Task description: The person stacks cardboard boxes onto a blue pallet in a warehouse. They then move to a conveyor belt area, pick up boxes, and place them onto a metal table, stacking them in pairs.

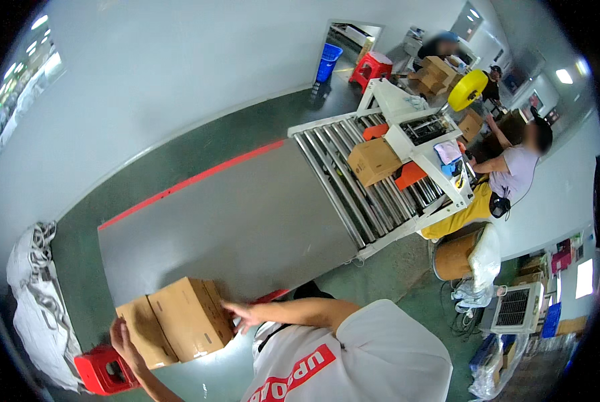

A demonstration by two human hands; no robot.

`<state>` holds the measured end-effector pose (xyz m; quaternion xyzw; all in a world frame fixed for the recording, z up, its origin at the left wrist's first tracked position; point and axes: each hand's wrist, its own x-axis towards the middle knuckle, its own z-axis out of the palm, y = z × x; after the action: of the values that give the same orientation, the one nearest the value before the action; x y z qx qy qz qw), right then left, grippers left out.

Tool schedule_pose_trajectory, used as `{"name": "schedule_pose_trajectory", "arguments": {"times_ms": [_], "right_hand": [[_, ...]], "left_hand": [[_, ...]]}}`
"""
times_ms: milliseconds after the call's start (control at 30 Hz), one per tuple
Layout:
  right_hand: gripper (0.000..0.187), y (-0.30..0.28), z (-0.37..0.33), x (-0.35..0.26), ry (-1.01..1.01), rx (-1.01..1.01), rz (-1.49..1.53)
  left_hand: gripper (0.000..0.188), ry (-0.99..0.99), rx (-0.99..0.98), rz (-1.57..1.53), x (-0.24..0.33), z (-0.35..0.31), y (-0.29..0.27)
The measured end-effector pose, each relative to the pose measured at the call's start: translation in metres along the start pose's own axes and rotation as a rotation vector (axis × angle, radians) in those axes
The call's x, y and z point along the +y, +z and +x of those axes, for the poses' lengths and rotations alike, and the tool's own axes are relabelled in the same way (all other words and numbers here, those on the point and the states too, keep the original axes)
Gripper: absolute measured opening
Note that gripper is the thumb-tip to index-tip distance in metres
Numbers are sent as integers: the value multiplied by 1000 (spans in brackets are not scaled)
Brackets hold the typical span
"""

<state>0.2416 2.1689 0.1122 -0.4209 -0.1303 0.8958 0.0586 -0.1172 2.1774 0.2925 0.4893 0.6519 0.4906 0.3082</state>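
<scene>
Several brown cardboard boxes point(186, 315) stand in a close row at the near left corner of a grey table point(233, 208) with red edging. My left hand point(123, 340) lies along the left end of the row, fingers stretched out against the outermost box point(144, 331). At the row's other end is my right hand point(241, 315), its fingers spread and at or just touching the side of the last box. The boxes sit between my two hands, neither of which is wrapped round one. The faces turned against the table are hidden.
Beyond the table a roller conveyor point(333, 177) carries a cardboard box point(375, 161) at a carton sealer with a yellow tape roll point(467, 90). A person point(514, 167) works beside it. A red stool point(106, 370) stands near my left arm; white sacking point(35, 308) lies at the left.
</scene>
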Motion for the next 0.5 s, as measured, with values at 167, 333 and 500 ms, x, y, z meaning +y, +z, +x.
{"name": "schedule_pose_trajectory", "arguments": {"times_ms": [167,333,500], "right_hand": [[106,-20,-8,-8,-1,-47,-186],[86,-86,-51,-34,-228,147,-156],[56,-205,-99,-34,-344,465,-178]], "left_hand": [[47,-76,-185,-29,70,-44,90],[57,6,-308,-87,47,-73,174],[57,-128,-532,-173,90,-107,278]]}}
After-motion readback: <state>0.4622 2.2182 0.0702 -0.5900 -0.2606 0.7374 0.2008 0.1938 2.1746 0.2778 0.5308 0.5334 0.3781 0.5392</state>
